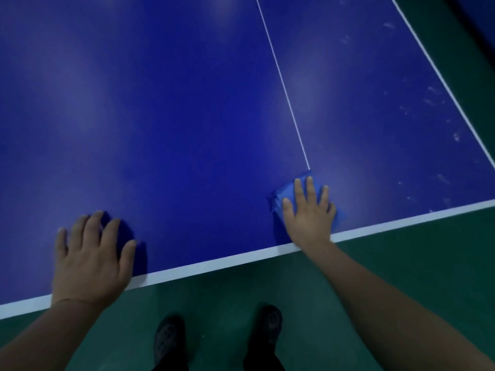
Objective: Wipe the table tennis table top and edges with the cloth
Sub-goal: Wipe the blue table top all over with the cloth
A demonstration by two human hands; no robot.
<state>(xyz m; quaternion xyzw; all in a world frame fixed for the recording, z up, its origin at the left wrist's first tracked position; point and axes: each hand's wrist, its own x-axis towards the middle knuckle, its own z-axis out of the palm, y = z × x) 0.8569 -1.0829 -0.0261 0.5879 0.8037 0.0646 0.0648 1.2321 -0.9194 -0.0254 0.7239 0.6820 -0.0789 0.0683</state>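
My right hand (pixel 308 210) presses flat, fingers straight, on the folded cloth (pixel 284 195) near the table (pixel 187 116) end edge. Left hand (pixel 91 253) rests flat. Cloth looks soft, light; press from above.

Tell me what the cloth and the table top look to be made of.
Cloth: soft blue fabric, probably microfibre, folded and creased under the right hand.
Table top: smooth hard board, seemingly painted semi-matte blue; it shows soft light sheen and smudges.

Green floor (pixel 401 263) below; two dark perforated shoes (pixel 168 341) standing.
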